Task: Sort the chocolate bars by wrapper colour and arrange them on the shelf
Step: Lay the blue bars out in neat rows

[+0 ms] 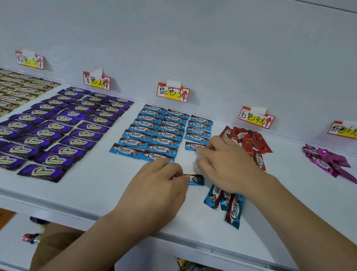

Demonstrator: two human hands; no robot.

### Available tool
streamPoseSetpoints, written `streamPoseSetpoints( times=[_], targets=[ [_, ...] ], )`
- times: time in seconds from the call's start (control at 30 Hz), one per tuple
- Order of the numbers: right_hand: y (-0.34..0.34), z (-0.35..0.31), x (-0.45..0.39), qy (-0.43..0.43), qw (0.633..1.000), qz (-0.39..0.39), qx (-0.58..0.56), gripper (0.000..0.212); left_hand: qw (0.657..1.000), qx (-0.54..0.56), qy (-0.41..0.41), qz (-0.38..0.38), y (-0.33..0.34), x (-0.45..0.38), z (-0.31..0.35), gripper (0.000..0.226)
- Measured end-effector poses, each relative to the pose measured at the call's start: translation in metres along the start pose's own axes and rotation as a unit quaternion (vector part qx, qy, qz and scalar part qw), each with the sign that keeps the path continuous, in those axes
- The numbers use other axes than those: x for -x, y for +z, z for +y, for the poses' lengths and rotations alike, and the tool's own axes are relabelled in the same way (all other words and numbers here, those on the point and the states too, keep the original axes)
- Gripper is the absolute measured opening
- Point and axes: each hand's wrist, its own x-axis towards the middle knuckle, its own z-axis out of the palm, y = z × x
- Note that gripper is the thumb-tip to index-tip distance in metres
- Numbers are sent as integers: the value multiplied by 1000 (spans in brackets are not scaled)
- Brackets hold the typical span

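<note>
While the blue block is being filled, these are the points that matter.

Left hand: left hand [159, 183], lower centre of the frame, pinches a blue bar [194, 179] lying on the shelf [96, 188].

Right hand: right hand [227, 160], centre right, fingers curled down on the end of another blue bar [190, 146] at the foot of the third blue column; whether it pinches or only presses, I cannot tell.

Bars: blue rows [160, 131] at centre; purple rows [63, 126] to the left; gold rows [5, 94] at far left; red heap [247, 140] and pink heap [329, 160] to the right, both unsorted; loose blue bars [228, 201] under the right wrist.

Doing it well: I judge the third column is the short one, so square each bar to the one above, logo upright, edges just overlapping as in the neighbours, and press flat before letting go.

Hard to see: most of both held bars is covered by fingers; the gold rows are cut off at the left edge; items below the shelf are too blurred to name.
</note>
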Motion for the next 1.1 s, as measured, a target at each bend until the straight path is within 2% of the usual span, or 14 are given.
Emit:
streamPoseSetpoints(
  times=[0.2, 0.5, 0.73, 0.9, 0.97, 1.03, 1.1],
  targets=[
    [5, -5, -10, 14, 1000, 11, 20, 54, 1000, 2, 3, 14, 3, 1, -2, 19],
    [3, -6, -10, 13, 999, 0, 42, 57, 1000, 4, -7, 8, 5, 1, -1, 19],
    [1, -6, -9, 14, 999, 25, 29, 58, 999, 12, -23, -31, 0, -1, 1, 23],
    [-6, 3, 23, -46, 995, 64, -55, 45, 996, 46, -28, -70, -9, -9, 6, 39],
    [-4, 0, 36, -76, 993, 60, -71, 47, 995, 65, -47, -66, -9, -7, 7, 45],
    [0, -7, 44, -94, 993, 39, -60, 59, 995, 47, -61, -65, -12, -5, 5, 41],
    [3, -13, 46, -89, 995, 20, -32, 64, 997, 20, -67, -37, -11, 3, 3, 25]
  ],
)
